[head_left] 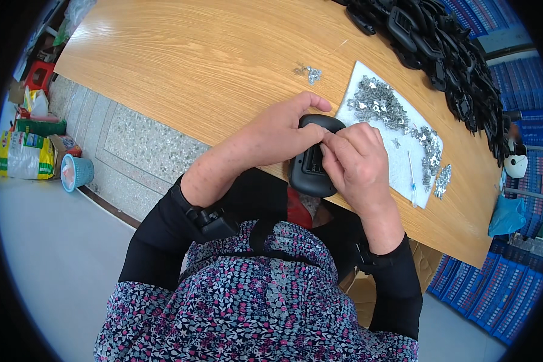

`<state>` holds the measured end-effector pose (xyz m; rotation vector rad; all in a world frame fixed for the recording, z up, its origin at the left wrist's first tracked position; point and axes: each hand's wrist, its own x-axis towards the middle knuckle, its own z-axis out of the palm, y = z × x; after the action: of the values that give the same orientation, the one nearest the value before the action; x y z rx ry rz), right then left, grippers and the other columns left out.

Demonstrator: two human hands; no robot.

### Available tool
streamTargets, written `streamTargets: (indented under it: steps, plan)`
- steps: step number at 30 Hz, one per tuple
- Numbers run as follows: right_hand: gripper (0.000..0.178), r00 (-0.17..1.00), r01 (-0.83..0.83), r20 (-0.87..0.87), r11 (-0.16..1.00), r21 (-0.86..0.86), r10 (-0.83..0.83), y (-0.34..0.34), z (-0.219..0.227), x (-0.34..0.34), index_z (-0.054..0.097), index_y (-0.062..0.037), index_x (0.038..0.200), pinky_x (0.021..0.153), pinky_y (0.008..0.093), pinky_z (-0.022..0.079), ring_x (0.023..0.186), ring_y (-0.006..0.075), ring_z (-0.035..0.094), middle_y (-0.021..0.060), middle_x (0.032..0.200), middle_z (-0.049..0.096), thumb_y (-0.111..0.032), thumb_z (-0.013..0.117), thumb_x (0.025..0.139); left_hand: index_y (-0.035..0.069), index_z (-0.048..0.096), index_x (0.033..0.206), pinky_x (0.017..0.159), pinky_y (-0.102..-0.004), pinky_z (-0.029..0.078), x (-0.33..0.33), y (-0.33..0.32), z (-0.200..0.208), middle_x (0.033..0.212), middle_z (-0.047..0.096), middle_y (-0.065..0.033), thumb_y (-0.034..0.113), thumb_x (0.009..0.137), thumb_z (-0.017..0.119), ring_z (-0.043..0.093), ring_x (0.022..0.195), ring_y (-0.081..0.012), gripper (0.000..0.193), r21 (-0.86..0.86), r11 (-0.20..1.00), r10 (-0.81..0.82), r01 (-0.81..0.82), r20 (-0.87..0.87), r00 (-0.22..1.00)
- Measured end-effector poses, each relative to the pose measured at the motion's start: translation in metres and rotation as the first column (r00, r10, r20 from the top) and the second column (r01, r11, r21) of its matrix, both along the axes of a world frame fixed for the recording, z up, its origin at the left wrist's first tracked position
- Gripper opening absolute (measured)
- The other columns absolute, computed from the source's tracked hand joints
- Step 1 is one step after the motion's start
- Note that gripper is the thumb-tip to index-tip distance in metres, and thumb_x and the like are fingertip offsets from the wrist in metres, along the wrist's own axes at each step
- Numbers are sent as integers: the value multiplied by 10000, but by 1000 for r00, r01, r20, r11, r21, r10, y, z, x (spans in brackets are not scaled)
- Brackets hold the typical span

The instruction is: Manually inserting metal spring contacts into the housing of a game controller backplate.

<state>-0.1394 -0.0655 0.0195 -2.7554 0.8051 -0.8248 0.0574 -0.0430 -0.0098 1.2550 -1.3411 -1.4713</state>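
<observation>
Nearest the camera is the person's flowered top point(253, 308), with black sleeves point(163, 235) running up to both wrists. Above it the left hand point(277, 136) grips a black plastic housing point(311, 172) from its left side, thumb reaching over the rounded top end. The right hand point(356, 163) lies on the housing's right side, fingertips point(329, 140) pinched together at the recess in its upper part; whether they pinch a small piece cannot be told. The housing is held over the near edge of the wooden table point(211, 60), just above the person's lap, and both hands cover much of it.

Just right of the hands a white sheet point(398, 166) lies on the table, heaped with small shiny metal clips point(380, 102) that trail down its right side; a few more clips point(442, 181) sit off its lower right corner. A thin blue-tipped tool point(411, 181) lies on the sheet near its lower edge. A small separate cluster of clips point(309, 72) lies on the bare wood above the left hand.

Along the far right of the table runs a long pile of black housings point(452, 54). Beyond it and below the table's right end stand blue crates point(495, 289).

On the floor at left are a pale blue basket point(77, 172) with something pinkish inside, a yellow and green bag point(24, 155) and a red stool point(39, 75)
</observation>
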Motion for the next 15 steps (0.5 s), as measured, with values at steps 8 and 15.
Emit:
streamTargets:
  steps: [8, 15]
  plan:
    - [302, 866, 175, 201, 654, 736, -457, 9, 9, -14, 634, -43, 1208, 614, 298, 457, 724, 179, 604, 66, 883, 664, -85, 656, 910, 1, 441, 1437, 931, -283, 494, 1, 6, 3, 1205, 646, -107, 9, 936, 517, 600, 1074, -133, 507, -54, 996, -79, 66, -280, 957]
    - [257, 777, -46, 247, 339, 940, -579, 13, 12, -18, 573, -8, 1218, 522, 207, 413, 590, 54, 527, -1, 751, 600, -124, 623, 995, -31, 436, 1460, 972, -311, 496, -10, 20, 17, 1292, 612, -144, 9, 936, 518, 587, 1180, -169, 532, -369, 917, -29, 149, 311, 950]
